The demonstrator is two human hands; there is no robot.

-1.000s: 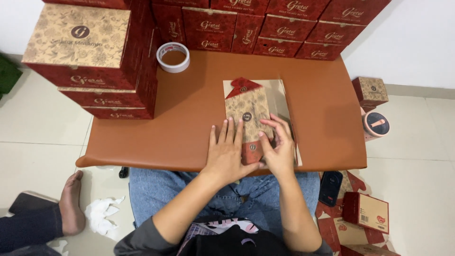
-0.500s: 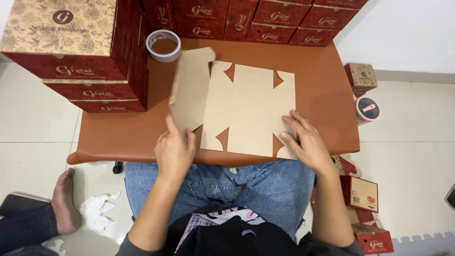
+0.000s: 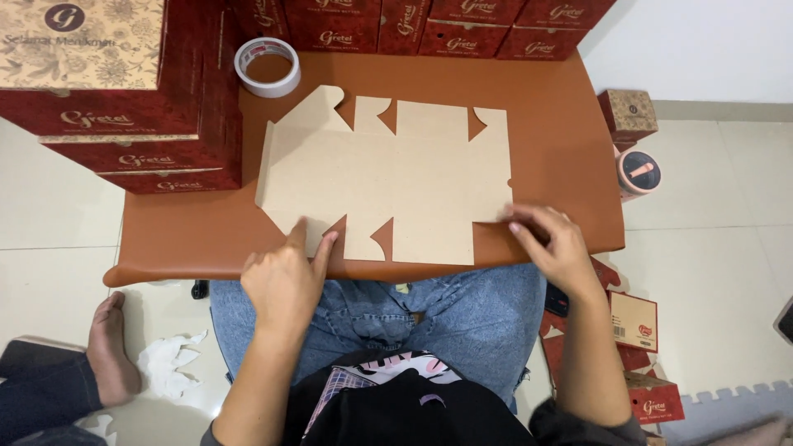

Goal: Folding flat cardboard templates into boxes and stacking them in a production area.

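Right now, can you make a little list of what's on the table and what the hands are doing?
Surface: brown table
Main thing: flat cardboard box blank, plain side up, unfolded
Left hand: fingertips on the blank's near left edge
Right hand: fingers on the blank's near right corner
Roll of tape: on the table, far left, apart from the blank
Stacked red boxes: at the table's left and along the back
Floor at right: more small red boxes
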